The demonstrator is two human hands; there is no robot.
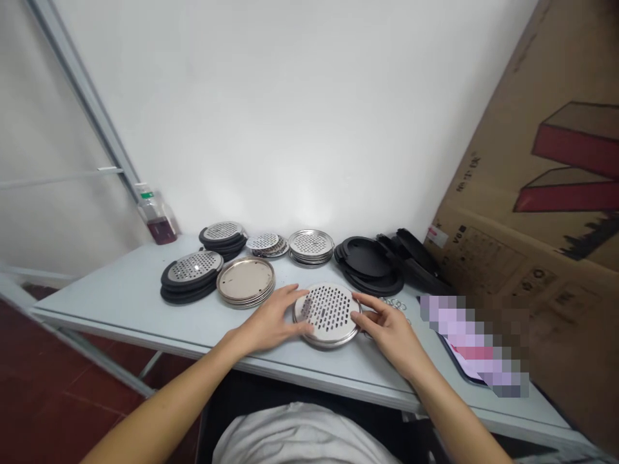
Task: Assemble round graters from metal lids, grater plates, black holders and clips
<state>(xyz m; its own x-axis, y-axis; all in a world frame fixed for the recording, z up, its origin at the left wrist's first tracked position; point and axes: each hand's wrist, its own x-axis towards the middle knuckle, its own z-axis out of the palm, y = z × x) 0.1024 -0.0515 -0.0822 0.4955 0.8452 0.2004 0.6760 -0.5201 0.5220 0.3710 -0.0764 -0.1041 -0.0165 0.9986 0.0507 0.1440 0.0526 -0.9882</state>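
1. Our left hand [273, 319] and our right hand [391, 328] grasp a perforated steel disc [327, 314] from either side. Their fingers [294, 296] are spread against its rim, and neither hand is clenched into a fist.
2. The disc lies at our 12 o'clock, near the front edge of a pale grey folding table [120, 290]. Rows of oblong holes cover its face.
3. Farther off, from 10 to 12 o'clock, stand two stacks of black-rimmed perforated discs [191, 277] [222, 238], a stack of plain beige-faced discs [245, 281], a small stack of perforated discs [267, 245] and a stack of steel perforated discs [311, 246].
4. At 1 o'clock lie black round lids [368, 264], with more black lids [416, 254] tilted behind them. Small metal rings [394, 304] sit just beside our right hand.
5. At 11 o'clock, a clear plastic bottle [157, 222] holds dark red liquid; its green-and-white label shows no readable wording.
6. At 2 o'clock, a brown cardboard carton [546, 161] leans by the table, bearing large red shapes and black printed characters too blurred for us to read. A white sticker [436, 236] on it is also illegible.
7. At 3 o'clock, a pixelated patch [474, 341] hides a flat object, so we cannot tell what it is.
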